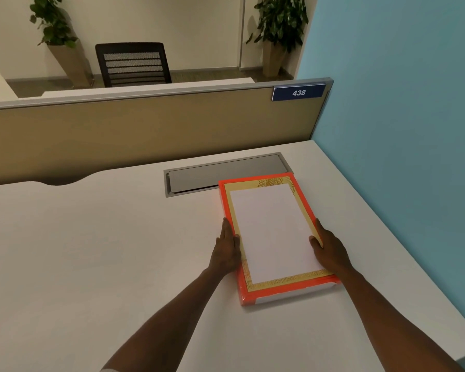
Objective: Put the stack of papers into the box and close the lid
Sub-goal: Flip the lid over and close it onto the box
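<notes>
A white desk (91, 251) carries an orange box (253, 292); between the two hands the stack of papers (271, 232) lies on it; the left hand (226, 251) presses flat against the stack's left edge, fingers straight; the right hand (330, 251) clasps the opposite edge, thumb on top.

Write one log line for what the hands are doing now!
left hand: flat against box side | right hand: on papers edge | papers: atop box | lid: cannot tell
</notes>
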`<action>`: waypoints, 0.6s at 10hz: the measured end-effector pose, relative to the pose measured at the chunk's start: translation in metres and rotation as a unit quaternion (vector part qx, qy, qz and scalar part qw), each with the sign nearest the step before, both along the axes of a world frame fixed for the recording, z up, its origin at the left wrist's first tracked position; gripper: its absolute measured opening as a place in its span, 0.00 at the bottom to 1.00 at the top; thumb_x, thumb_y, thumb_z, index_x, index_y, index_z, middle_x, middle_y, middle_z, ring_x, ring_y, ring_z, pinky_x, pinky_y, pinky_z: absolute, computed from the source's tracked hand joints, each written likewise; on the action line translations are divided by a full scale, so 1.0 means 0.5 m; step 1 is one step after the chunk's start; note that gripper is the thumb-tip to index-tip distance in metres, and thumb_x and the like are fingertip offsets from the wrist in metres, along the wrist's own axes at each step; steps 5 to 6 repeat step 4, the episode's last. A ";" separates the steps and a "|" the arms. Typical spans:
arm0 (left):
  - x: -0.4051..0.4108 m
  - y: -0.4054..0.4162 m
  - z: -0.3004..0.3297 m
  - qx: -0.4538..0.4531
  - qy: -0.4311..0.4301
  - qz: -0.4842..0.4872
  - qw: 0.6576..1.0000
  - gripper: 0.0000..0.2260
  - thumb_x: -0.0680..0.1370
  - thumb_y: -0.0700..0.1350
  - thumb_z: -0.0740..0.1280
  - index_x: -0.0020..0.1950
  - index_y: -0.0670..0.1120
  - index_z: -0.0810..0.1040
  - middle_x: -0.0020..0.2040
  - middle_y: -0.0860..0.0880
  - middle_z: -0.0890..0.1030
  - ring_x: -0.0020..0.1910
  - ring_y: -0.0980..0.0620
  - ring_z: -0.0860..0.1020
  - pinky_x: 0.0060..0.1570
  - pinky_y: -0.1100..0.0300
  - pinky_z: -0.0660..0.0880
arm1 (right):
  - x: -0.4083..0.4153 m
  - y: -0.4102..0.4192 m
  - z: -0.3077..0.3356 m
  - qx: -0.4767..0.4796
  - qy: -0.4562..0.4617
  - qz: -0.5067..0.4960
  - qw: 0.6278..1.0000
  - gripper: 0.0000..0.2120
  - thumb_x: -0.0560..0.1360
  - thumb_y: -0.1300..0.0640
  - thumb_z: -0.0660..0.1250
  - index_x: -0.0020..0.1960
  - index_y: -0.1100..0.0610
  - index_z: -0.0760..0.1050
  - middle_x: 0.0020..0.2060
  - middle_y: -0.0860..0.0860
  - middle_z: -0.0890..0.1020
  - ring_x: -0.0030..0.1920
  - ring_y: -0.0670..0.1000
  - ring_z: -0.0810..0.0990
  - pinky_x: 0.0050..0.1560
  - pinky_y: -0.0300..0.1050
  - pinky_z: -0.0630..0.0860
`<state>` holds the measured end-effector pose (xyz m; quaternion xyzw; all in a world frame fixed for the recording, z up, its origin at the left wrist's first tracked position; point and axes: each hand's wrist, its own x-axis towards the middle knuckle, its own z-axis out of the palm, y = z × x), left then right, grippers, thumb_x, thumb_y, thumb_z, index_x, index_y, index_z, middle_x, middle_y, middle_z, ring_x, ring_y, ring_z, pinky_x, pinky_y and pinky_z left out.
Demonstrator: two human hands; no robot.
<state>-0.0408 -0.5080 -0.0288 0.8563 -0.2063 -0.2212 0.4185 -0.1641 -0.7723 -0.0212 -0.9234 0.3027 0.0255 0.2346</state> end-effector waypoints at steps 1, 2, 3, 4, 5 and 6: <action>0.006 0.004 0.004 -0.004 -0.002 -0.010 1.000 0.31 0.87 0.48 0.53 0.82 0.42 0.37 0.84 0.44 0.53 0.79 0.40 0.64 0.75 0.39 0.66 | 0.002 -0.003 -0.004 0.001 0.007 0.005 1.000 0.30 0.83 0.48 0.56 0.81 0.53 0.49 0.71 0.59 0.71 0.68 0.61 0.74 0.69 0.57 0.72; 0.012 0.012 0.010 0.004 0.000 -0.017 1.000 0.33 0.86 0.48 0.54 0.82 0.41 0.37 0.84 0.44 0.53 0.80 0.41 0.63 0.76 0.41 0.67 | 0.008 0.004 0.002 -0.021 0.013 -0.016 1.000 0.31 0.82 0.45 0.56 0.80 0.53 0.51 0.74 0.59 0.68 0.71 0.62 0.70 0.70 0.61 0.70; 0.007 0.030 0.030 0.007 0.006 -0.028 1.000 0.34 0.86 0.51 0.56 0.83 0.41 0.40 0.83 0.44 0.58 0.79 0.41 0.66 0.75 0.42 0.69 | 0.037 0.039 0.037 -0.094 -0.010 -0.021 0.995 0.32 0.80 0.40 0.56 0.80 0.53 0.54 0.76 0.59 0.64 0.75 0.62 0.64 0.70 0.62 0.67; -0.002 0.041 0.031 -0.010 -0.007 -0.049 0.999 0.32 0.85 0.51 0.57 0.83 0.42 0.44 0.81 0.45 0.63 0.77 0.41 0.69 0.73 0.42 0.70 | 0.073 0.073 0.064 -0.124 -0.062 0.020 0.990 0.33 0.80 0.40 0.56 0.79 0.54 0.55 0.76 0.58 0.64 0.75 0.61 0.63 0.70 0.60 0.67; -0.002 0.041 0.031 -0.010 -0.007 -0.049 0.999 0.32 0.85 0.51 0.57 0.83 0.42 0.44 0.81 0.45 0.63 0.77 0.41 0.69 0.73 0.42 0.70 | 0.073 0.073 0.064 -0.124 -0.062 0.020 0.990 0.33 0.80 0.40 0.56 0.79 0.54 0.55 0.76 0.58 0.64 0.75 0.61 0.63 0.70 0.60 0.67; -0.002 0.041 0.031 -0.010 -0.007 -0.049 0.999 0.32 0.85 0.51 0.57 0.83 0.42 0.44 0.81 0.45 0.63 0.77 0.41 0.69 0.73 0.42 0.70 | 0.073 0.073 0.064 -0.124 -0.062 0.020 0.990 0.33 0.80 0.40 0.56 0.79 0.54 0.55 0.76 0.58 0.64 0.75 0.61 0.63 0.70 0.60 0.67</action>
